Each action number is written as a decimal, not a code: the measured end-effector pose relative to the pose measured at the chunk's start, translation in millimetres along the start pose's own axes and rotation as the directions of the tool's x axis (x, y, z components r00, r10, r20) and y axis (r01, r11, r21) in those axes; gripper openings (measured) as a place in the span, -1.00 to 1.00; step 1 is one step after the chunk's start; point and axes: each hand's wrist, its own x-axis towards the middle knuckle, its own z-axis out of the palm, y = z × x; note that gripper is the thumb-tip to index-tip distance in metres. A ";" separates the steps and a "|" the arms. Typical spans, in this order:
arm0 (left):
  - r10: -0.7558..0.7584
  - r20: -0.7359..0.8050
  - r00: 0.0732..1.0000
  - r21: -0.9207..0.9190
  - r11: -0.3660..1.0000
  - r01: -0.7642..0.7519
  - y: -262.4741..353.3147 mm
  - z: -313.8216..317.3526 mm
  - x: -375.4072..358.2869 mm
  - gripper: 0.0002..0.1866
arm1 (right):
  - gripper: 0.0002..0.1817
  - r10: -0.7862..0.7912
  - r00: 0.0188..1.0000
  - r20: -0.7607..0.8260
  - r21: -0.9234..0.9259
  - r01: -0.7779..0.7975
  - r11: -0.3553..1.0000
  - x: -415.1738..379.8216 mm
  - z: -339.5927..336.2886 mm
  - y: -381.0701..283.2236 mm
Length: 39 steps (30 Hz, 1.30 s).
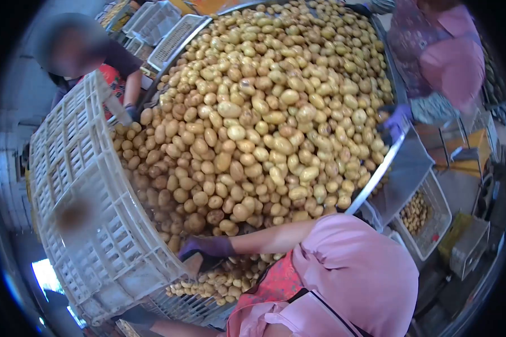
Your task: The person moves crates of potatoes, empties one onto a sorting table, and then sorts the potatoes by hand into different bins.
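A large white slatted plastic crate (98,213) is tilted on its side at the left, its opening toward a big heap of yellow-brown potatoes (253,129). My right hand (208,250), in a purple and dark glove, is closed on the crate's near rim. At the crate's lower edge is my left hand (138,316), in a dark glove; its fingers are mostly hidden against the crate. Smaller potatoes (225,283) lie below my right forearm, over a slatted container (191,308).
A co-worker's gloved hand (132,112) is at the crate's far end. Another co-worker's purple glove (398,121) rests by the metal table rim (383,167). A white crate (443,210) with small potatoes stands at right; empty baskets (174,42) stand behind.
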 end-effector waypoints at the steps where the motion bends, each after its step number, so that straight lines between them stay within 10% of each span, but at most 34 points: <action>1: 0.026 -0.001 1.000 0.009 1.000 -0.026 -9.2 -0.4 1.2 -0.32 | -0.65 -0.020 1.000 -0.004 0.011 0.020 1.000 4.6 26.7 51.6; 4: 0.115 -0.010 0.993 0.004 0.993 -0.114 -37.9 1.4 17.3 -0.32 | -0.57 0.170 0.984 0.060 -0.070 -0.166 0.984 25.3 69.2 114.0; 5: 0.138 -0.014 0.990 -0.004 0.990 -0.138 -47.9 2.0 21.6 -0.31 | -0.62 0.321 0.938 0.132 0.502 -0.343 0.794 30.1 97.0 174.4; 6: 0.161 -0.017 0.987 -0.009 0.987 -0.161 -57.3 2.2 24.8 -0.31 | -0.62 0.372 0.920 0.121 0.515 -0.379 0.769 30.6 104.8 179.1; 18: 0.440 0.018 0.898 -0.305 0.858 -0.414 -103.9 -13.7 49.1 -0.29 | -0.67 0.444 0.893 0.075 0.311 -0.444 0.840 -8.2 192.1 177.4; 23: 0.389 0.041 0.920 -0.613 0.737 -0.285 -91.8 -56.9 5.0 -0.17 | -0.69 0.493 0.858 0.146 0.120 -0.510 0.852 -56.4 217.3 143.8; 26: 0.353 0.062 0.933 -0.553 0.791 -0.263 -82.1 -112.6 -19.3 -0.19 | -0.71 0.549 0.822 0.153 -0.021 -0.552 0.833 -97.5 207.8 108.0; 30: 0.129 0.021 0.991 -0.277 0.953 -0.118 -32.1 -174.1 -69.3 -0.70 | -0.72 0.600 0.779 0.181 -0.142 -0.583 0.800 -141.4 166.9 58.2; 39: -0.080 -0.265 0.961 0.259 0.954 0.151 47.4 -274.4 -148.0 -0.76 | -0.75 0.607 0.687 0.399 -0.218 -0.573 0.790 -116.3 121.4 40.3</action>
